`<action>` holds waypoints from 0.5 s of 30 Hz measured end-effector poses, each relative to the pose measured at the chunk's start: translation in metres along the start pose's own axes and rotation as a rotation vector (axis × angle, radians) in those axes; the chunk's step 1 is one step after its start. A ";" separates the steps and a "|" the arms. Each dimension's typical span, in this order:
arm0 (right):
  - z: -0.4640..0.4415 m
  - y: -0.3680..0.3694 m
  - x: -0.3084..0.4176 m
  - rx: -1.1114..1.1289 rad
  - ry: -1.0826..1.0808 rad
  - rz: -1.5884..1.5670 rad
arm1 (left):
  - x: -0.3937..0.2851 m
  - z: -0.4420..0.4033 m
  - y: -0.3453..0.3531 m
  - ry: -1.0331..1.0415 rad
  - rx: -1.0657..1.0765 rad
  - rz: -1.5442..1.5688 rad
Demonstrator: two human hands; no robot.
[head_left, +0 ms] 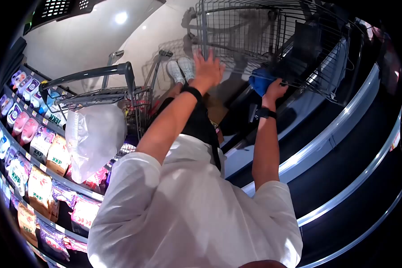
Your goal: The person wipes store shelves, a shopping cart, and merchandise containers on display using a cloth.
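Where a wire cart (279,35) stands ahead, the left hand (208,70) splays, the right hand (276,90) clutching blue fabric (260,80)

Before both the left hand (208,70) and right hand (276,89) stands a cart (272,38); an apparent cloth (260,81) is in the right. Left of the left hand, a bag (96,138) sits against a second cart (91,72), beyond it shelves (36,163) holding bottles (30,89) and pouches (41,187). Right of the right hand, more shelves (324,145) run.

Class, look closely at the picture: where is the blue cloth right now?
In the head view, the blue cloth is in the upper half, right of centre, held in the right hand beside the wire trolley.
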State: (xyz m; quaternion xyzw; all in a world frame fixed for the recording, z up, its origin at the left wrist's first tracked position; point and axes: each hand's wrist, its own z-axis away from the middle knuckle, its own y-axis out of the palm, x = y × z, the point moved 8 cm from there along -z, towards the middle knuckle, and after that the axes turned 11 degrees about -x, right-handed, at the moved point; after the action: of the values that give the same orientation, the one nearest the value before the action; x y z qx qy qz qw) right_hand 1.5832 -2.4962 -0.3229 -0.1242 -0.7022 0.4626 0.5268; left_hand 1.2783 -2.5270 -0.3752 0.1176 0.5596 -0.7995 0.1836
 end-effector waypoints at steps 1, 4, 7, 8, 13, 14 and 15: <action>-0.004 -0.002 -0.001 -0.001 -0.006 -0.011 | -0.012 0.011 0.001 -0.019 0.019 -0.009; -0.021 -0.012 -0.010 -0.047 -0.039 0.144 | -0.026 0.020 -0.021 0.003 0.026 -0.047; -0.051 -0.036 -0.041 -0.056 -0.170 0.192 | -0.021 0.011 -0.080 -0.004 -0.081 0.055; -0.067 -0.037 -0.062 -0.072 -0.239 0.237 | -0.013 -0.001 -0.109 0.034 -0.339 0.313; -0.067 -0.063 -0.065 -0.101 -0.284 0.490 | 0.027 -0.031 -0.118 0.051 -0.629 0.374; -0.068 -0.067 -0.068 -0.100 -0.285 0.488 | 0.026 -0.035 -0.085 0.083 -0.463 0.408; -0.068 -0.072 -0.069 -0.097 -0.315 0.477 | 0.023 -0.033 -0.053 0.110 -0.294 0.440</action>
State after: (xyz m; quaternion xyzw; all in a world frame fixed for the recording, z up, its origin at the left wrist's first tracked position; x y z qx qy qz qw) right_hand 1.6922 -2.5457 -0.3084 -0.2374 -0.7476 0.5530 0.2809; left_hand 1.2349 -2.4835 -0.3509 0.2518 0.6399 -0.6429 0.3374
